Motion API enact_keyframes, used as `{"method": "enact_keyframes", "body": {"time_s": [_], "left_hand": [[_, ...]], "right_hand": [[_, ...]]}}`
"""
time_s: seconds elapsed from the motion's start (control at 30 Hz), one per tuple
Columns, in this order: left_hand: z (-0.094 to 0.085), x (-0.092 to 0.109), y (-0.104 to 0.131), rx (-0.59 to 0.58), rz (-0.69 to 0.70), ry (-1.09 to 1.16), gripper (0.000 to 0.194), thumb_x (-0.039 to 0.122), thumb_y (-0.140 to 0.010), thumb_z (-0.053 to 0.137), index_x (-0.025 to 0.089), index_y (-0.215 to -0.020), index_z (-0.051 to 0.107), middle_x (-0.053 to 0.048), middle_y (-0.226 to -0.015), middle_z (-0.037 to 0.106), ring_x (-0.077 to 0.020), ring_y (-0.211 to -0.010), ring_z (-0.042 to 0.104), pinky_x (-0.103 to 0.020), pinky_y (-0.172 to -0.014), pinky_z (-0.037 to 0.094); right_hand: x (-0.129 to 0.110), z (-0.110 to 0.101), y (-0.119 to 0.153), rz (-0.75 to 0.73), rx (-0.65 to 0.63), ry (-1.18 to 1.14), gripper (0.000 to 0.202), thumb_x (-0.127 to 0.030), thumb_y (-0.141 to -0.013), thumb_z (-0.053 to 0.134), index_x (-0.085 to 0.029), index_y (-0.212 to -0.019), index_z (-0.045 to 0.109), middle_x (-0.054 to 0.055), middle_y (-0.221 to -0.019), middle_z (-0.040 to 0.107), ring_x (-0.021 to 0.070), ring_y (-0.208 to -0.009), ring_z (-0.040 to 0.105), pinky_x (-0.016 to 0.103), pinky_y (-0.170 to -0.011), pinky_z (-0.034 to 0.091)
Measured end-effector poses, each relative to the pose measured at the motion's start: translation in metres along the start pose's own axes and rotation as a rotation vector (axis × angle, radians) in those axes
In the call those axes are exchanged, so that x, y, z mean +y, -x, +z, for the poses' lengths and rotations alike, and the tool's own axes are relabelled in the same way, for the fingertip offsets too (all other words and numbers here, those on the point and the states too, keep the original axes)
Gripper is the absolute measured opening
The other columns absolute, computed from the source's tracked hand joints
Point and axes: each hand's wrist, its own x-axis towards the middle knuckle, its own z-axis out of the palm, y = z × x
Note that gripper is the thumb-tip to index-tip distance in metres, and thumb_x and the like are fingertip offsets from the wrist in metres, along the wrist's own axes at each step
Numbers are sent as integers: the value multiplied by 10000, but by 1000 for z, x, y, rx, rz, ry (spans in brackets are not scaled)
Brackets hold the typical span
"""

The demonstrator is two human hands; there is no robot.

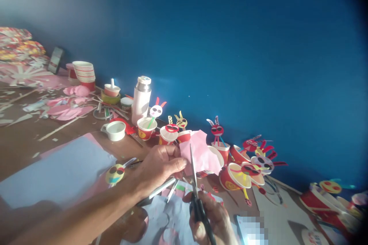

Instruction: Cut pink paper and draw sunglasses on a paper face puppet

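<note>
Here's the left hand [161, 164], out over the table [82, 130], thumb and fingers pinched narrow on the left side of the pink paper [201, 153]. And the right hand [211, 212] has its fingers wrapped round the black handles of the scissors [198, 206], blades pointing up across the front of that paper; whether they stand a little apart, I cannot tell. The paper is held up off the table, in front of the row of cups by the back edge, and its outline is uneven.

Along that back edge, by the blue wall [230, 46], we've got the stacked cups [84, 72] toward the left, then the flask [141, 99] standing upright, and just right of it a red cup [146, 129] with a white paper face [156, 111] on a green stick. More cups with red and yellow faces run on to the right, some of them tilted.

Nearer the left hand there's the white mug [115, 131], in front of the flask. Over toward the front left, the blue sheet [60, 172] lies partly over pink paper, with a yellow face [115, 174] by its right edge. Pale scraps [23, 118] lie scattered across the left end, and something colourful is heaped at the far left corner, too blurred to name.
</note>
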Motion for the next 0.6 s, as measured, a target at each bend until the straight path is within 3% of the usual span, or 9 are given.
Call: {"method": "enact_keyframes", "body": {"time_s": [0.27,0.5,0.6], "left_hand": [[-3,1,-1,-14,-4,5,120,243,-657,674,125,-649,653,-13,-627,660,-99,-566,560,-217,-571,419],[-3,-4,-1,-19,22,-44,148,269,-676,652,121,-692,660,-34,-666,667,-121,-593,571,-240,-587,430],[-3,-3,-1,-11,19,-82,147,267,-665,639,120,-659,652,-32,-630,660,-116,-562,562,-233,-567,422]], "right_hand": [[9,-2,-1,-23,21,13,584,-709,-608,683,-208,-909,698,-19,-568,522,107,-494,432,228,-485,369],[-2,-1,0,12,12,20,583,-661,-541,761,-218,-916,715,-22,-573,520,113,-514,434,228,-508,372],[0,-1,3,27,18,21,560,-668,-590,719,-212,-915,712,-13,-598,526,114,-517,433,238,-520,388]]}}
